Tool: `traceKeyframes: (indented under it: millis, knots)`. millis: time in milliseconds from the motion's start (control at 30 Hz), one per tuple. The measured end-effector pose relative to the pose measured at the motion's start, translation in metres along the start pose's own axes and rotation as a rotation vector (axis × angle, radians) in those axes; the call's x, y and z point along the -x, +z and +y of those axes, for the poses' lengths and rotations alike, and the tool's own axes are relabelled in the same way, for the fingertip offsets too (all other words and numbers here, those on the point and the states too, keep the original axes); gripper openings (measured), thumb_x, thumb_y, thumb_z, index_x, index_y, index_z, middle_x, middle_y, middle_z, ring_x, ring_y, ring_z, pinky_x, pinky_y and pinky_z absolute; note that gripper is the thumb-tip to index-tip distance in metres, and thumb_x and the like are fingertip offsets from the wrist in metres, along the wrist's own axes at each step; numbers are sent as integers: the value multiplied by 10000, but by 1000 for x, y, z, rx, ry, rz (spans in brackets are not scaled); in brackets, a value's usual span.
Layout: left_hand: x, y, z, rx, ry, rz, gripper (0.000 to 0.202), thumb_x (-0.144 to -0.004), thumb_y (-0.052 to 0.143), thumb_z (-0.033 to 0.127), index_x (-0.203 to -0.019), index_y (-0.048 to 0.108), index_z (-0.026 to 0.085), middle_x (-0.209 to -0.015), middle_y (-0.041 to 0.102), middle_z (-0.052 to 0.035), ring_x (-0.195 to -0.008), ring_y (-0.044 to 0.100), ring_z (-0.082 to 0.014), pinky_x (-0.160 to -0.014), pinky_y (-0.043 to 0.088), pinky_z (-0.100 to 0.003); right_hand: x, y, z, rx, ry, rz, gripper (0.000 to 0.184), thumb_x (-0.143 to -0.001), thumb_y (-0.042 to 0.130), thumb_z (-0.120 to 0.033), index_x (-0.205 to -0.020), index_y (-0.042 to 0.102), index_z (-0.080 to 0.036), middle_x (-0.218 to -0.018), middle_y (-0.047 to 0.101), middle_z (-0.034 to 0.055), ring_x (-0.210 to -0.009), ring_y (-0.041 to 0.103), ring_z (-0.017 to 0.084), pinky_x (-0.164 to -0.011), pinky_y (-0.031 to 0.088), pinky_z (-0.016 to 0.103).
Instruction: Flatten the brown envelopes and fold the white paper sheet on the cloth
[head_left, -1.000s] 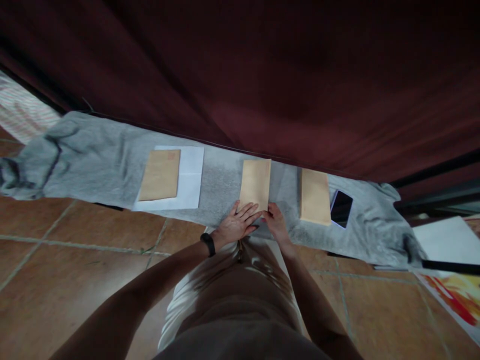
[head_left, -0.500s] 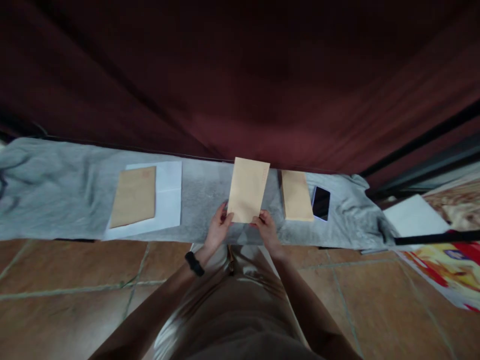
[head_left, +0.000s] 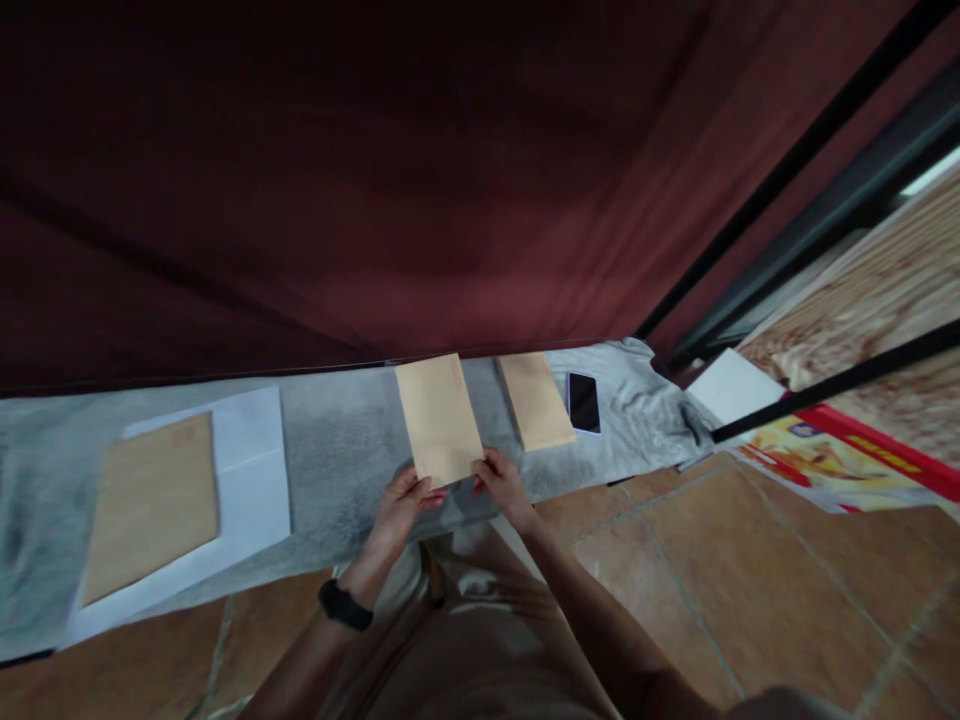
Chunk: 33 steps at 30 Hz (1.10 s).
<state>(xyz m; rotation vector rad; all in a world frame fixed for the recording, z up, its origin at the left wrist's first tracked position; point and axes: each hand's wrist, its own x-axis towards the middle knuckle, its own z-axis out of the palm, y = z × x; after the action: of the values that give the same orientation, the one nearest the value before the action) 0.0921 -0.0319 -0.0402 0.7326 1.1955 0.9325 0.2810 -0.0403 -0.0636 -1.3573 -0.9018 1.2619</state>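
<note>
A tan paper envelope is held between both hands over the grey cloth. My left hand pinches its lower left corner, thumb on top. At the lower right corner, my right hand grips the edge, also with the thumb on top. Just right of the envelope lies a stack of similar tan envelopes. Farther left, a larger brown envelope rests on white paper sheets.
A phone lies right of the stack on the grey cloth. Dark red fabric hangs behind. Black bars, a white board and a colourful printed box are at the right. Below is tiled floor.
The view has turned to the right, so the things on the cloth appear shifted left. Both hands still hold the envelope, which now leans left instead of right.
</note>
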Motion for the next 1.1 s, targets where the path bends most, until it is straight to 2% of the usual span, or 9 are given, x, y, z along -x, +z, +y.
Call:
traceKeyframes:
  millis: [133, 300, 433, 567, 800, 1000, 1100]
  knots:
    - [-14, 26, 5, -149, 32, -29, 421, -590, 834, 422, -879, 685, 154, -740, 732, -19, -597, 659, -159, -568, 521, -268, -4, -25, -11, 36, -65, 119, 337, -804, 677, -555, -846, 657, -220, -593, 552, -56, -506, 499, 120, -447, 463, 232]
    - [-34, 76, 9, -222, 114, -125, 308, -627, 761, 388, -815, 657, 169, -722, 695, 4, -586, 619, -130, -551, 482, -241, -12, -66, -25, 52, -136, 240, 352, -838, 645, -541, -929, 666, -202, -660, 599, -31, -545, 533, 126, -475, 480, 231]
    - [-49, 114, 5, -254, 130, -179, 266, -646, 749, 352, -823, 652, 179, -680, 674, 17, -564, 601, -123, -530, 454, -227, -18, -100, -27, 40, -127, 363, 409, -833, 649, -564, -1006, 674, -194, -686, 619, -19, -549, 541, 124, -474, 485, 227]
    - [-60, 142, -3, -284, 122, -196, 250, -650, 753, 314, -819, 620, 185, -676, 673, 21, -549, 596, -115, -525, 448, -219, -24, -128, -26, 15, -133, 445, 464, -802, 685, -582, -1037, 673, -182, -660, 605, -33, -525, 527, 110, -450, 462, 207]
    - [-68, 165, -11, -330, 126, -198, 279, -674, 788, 324, -833, 601, 192, -630, 650, 28, -531, 605, -121, -522, 453, -223, -30, -150, -24, -17, -121, 488, 484, -783, 685, -592, -1039, 660, -183, -655, 598, -48, -502, 527, 101, -434, 470, 202]
    - [-72, 171, -15, -381, 115, -164, 297, -668, 803, 325, -825, 585, 198, -619, 630, 41, -502, 576, -108, -494, 429, -212, -34, -156, -23, 6, -108, 526, 461, -778, 691, -583, -1006, 663, -184, -633, 586, -53, -499, 539, 113, -431, 487, 216]
    - [-74, 171, -18, -393, 118, -146, 282, -687, 788, 315, -845, 585, 200, -635, 634, 43, -497, 567, -103, -492, 427, -211, -33, -158, -20, 22, -112, 521, 497, -784, 684, -590, -1059, 668, -177, -647, 601, -47, -515, 559, 123, -455, 509, 233]
